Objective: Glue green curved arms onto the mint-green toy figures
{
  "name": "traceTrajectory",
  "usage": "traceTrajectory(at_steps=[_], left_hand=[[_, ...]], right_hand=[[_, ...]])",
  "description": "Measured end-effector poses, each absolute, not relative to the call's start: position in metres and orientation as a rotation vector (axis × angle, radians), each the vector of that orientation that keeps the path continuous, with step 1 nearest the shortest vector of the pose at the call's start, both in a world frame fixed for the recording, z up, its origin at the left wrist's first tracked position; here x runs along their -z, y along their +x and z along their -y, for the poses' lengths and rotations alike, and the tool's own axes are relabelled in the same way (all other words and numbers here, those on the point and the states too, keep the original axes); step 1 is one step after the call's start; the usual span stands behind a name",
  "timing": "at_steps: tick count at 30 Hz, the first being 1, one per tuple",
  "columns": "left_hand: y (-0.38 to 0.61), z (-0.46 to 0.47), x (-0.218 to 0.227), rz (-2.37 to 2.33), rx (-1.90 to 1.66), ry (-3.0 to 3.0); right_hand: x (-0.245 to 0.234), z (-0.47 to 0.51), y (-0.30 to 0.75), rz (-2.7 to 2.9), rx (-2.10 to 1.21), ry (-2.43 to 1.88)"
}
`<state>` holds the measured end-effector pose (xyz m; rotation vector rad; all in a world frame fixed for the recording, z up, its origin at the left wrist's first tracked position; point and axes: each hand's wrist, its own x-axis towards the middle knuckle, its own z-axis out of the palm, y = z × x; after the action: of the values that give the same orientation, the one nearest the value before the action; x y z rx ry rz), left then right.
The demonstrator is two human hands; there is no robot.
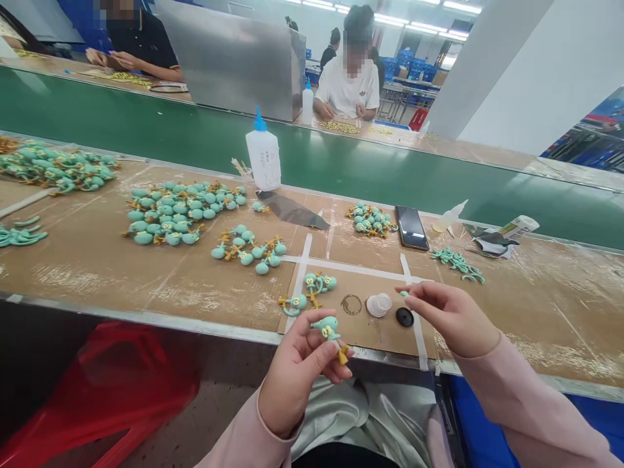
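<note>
My left hand (297,374) is closed on a small teal toy figure (330,330) with a big-eyed head and a yellow-brown body, held below the table's front edge. My right hand (451,315) hovers over the cardboard-covered table (97,260), its fingertips pinched on a tiny teal piece (403,294). Between the hands lie a few finished figures (312,289), a small clear cap (379,304), a black disc (404,317) and a ring mark (351,304).
Heaps of teal figures (180,211) and loose teal legs (458,262) cover the table. A white glue bottle (264,153) with a blue tip and a phone (412,227) stand farther back. Beyond the green conveyor (390,172), people sit working. A red bag (107,390) hangs at lower left.
</note>
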<state>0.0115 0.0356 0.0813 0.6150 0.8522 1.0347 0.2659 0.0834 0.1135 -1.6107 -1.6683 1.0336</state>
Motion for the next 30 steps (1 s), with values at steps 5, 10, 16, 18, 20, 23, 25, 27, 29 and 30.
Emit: traceTrajectory(at_steps=[5, 10, 16, 18, 20, 23, 25, 27, 29, 30], left_hand=[[0.013, -0.033, -0.085, -0.779, -1.053, 0.649], [0.016, -0.030, -0.082, -0.722, -1.089, 0.719], [0.021, -0.026, -0.081, -0.703, -1.140, 0.802], [0.022, -0.026, -0.082, -0.694, -1.155, 0.803], [0.023, -0.026, -0.084, -0.692, -1.167, 0.791], [0.025, -0.025, -0.086, -0.708, -1.187, 0.770], [0.025, -0.023, -0.086, -0.719, -1.198, 0.760], [0.026, -0.021, -0.086, -0.718, -1.199, 0.760], [0.026, -0.020, -0.086, -0.705, -1.197, 0.770], [0.027, -0.020, -0.087, -0.696, -1.199, 0.775]], right_hand=[[-0.114, -0.055, 0.242, 1.436, -1.196, -1.325], [-0.109, -0.030, 0.195, 1.028, -1.475, -1.141], [-0.110, -0.024, 0.174, 0.891, -1.509, -1.045], [-0.112, -0.023, 0.174, 0.911, -1.483, -1.025], [-0.114, -0.022, 0.175, 0.943, -1.476, -0.986], [-0.118, -0.020, 0.174, 0.994, -1.454, -0.964], [-0.120, -0.018, 0.173, 1.018, -1.426, -0.960], [-0.121, -0.015, 0.172, 1.046, -1.390, -0.948], [-0.122, -0.013, 0.172, 1.077, -1.357, -0.941], [-0.122, -0.013, 0.172, 1.092, -1.348, -0.943]])
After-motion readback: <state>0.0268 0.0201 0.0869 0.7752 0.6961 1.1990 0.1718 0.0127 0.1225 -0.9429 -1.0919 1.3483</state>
